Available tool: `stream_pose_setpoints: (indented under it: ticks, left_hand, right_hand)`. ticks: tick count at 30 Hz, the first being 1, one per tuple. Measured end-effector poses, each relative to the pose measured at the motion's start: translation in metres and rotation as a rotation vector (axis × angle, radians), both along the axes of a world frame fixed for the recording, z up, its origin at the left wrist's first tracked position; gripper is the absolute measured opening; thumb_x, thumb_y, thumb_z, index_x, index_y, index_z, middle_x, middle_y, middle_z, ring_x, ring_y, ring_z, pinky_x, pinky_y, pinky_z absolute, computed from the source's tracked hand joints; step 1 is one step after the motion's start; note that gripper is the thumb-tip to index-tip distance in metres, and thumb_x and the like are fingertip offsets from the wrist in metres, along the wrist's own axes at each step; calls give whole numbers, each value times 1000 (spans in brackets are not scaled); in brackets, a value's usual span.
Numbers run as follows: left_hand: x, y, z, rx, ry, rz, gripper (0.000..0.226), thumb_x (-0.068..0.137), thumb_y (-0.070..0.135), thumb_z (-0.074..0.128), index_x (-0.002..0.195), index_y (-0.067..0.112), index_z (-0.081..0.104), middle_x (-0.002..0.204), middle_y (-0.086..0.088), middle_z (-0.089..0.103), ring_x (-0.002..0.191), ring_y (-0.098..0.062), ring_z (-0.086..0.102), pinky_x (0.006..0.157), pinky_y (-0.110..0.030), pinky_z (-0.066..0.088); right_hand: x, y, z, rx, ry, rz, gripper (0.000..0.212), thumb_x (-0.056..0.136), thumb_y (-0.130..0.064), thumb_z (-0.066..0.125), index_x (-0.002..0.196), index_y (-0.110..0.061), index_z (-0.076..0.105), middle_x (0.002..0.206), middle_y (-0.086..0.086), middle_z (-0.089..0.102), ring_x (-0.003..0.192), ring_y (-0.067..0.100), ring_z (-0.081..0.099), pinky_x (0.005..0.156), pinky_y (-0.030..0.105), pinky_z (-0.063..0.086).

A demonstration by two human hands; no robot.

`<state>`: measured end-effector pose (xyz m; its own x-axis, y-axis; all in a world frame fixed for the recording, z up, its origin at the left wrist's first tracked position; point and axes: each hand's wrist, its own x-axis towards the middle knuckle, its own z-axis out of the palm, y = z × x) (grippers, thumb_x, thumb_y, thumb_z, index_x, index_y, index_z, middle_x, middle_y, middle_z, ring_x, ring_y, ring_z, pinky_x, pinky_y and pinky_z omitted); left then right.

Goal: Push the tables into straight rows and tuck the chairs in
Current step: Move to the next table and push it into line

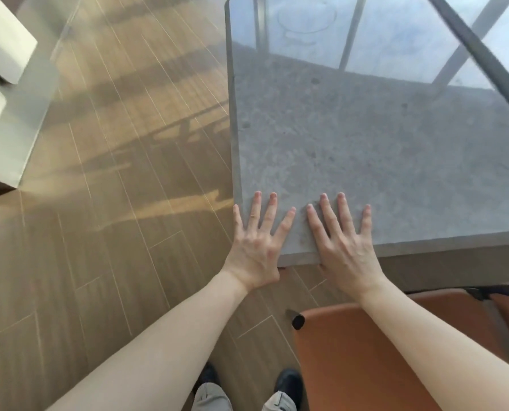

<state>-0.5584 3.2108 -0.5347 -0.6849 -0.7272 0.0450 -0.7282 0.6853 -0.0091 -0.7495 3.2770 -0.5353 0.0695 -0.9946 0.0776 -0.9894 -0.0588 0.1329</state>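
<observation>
Spanning the left half and lower middle of the view, the brown wood-plank floor (pixel 105 203) carries angled bands of light and shadow. Next in extent, the grey speckled stone-look square table (pixel 380 161) fills the upper right, its near left corner pointing toward the viewer and its far portion glazed with pale reflections of window frames. Below the table's near edge, at lower right, sits the orange-brown leather-look chair (pixel 365 360), its seat partly under the tabletop overhang and a black rounded end (pixel 298 321) showing at its near left corner; the right forearm crosses above the seat. Two pale upholstered blocks (pixel 1 46) occupy the far left edge, well apart from the table. Both bare forearms reach forward to the table's near left corner. The left hand (pixel 256 247) lies flat with fingers straight and spread on the tabletop, palm over the corner itself, little finger along the left edge; it grasps nothing. The right hand (pixel 346 244) lies just beside it, likewise flat, fingers splayed on the surface, heel at the near edge, clasping nothing. Smallest, two dark shoes (pixel 288 381) and grey trouser cuffs (pixel 211 398) appear at bottom centre on the floor.
</observation>
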Motion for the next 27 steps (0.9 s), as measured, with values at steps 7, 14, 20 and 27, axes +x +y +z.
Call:
stream_pose_setpoints:
  ticks: [7, 14, 20, 27]
  left_hand:
    - [-4, 14, 5, 19, -78, 73, 117, 68, 25, 90, 161, 13, 21, 165, -23, 23, 150, -55, 16, 107, -78, 24]
    - [-10, 28, 13, 77, -115, 123, 104, 92, 0, 60, 161, 20, -15, 169, -14, -17, 151, -49, -18, 116, -74, 3]
    - [-18, 38, 16, 116, -99, 211, 110, 91, -4, 63, 160, 23, -18, 169, -9, -21, 152, -46, -19, 116, -72, 3]
    - [-27, 43, 17, 153, -90, 277, 115, 86, -15, 59, 160, 26, -19, 168, -5, -23, 153, -41, -22, 119, -71, 3]
  right_hand:
    - [22, 9, -1, -62, -8, -137, 76, 82, 2, 62, 153, -5, 36, 156, 22, 39, 140, 53, 35, 100, 80, 31]
    - [26, 10, -2, 10, 8, -175, 101, 70, 7, 76, 157, -8, 27, 160, 19, 32, 144, 53, 28, 102, 79, 26]
    - [29, 13, 6, 76, -28, -191, 100, 86, 1, 64, 160, -15, -1, 168, 14, 4, 152, 48, 3, 111, 75, 13]
    - [25, 15, 8, 51, -70, -166, 89, 94, 0, 54, 160, -15, -4, 168, 13, -1, 152, 46, -1, 113, 74, 11]
